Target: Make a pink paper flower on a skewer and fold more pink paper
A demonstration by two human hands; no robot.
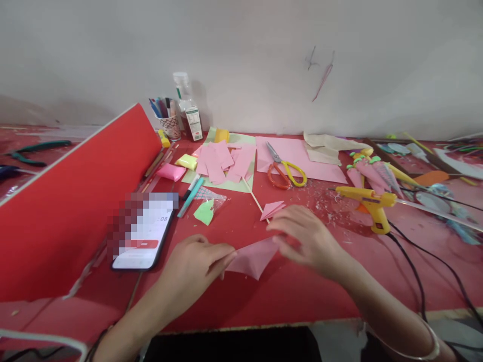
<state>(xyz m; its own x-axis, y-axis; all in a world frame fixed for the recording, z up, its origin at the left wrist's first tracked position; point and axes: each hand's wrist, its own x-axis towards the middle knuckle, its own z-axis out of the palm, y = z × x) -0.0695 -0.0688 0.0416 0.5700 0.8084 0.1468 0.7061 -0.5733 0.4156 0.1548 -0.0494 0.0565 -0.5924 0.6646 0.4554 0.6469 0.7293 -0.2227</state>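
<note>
My left hand (pixel 202 261) pinches the left corner of a folded sheet of pink paper (pixel 254 259) between thumb and fingers. At the paper's right end is my right hand (pixel 302 239), its fingers curled and its thumb at the paper's edge; the exact grip is partly hidden. Just beyond the right hand lies a small pleated pink paper piece (pixel 272 210), beside a thin pale stick (pixel 253 195). A light green scrap (pixel 204 212) rests beyond the left hand.
A phone (pixel 145 231) and a red board (pixel 83 201) stand at left. Behind are pink paper strips (pixel 215 161), scissors (pixel 285 168), a glass bottle (pixel 191 115) and a cup of pens (pixel 169 125). A yellow glue gun (pixel 372 201) with black cables lies at right, near pink cone shapes (pixel 368 173).
</note>
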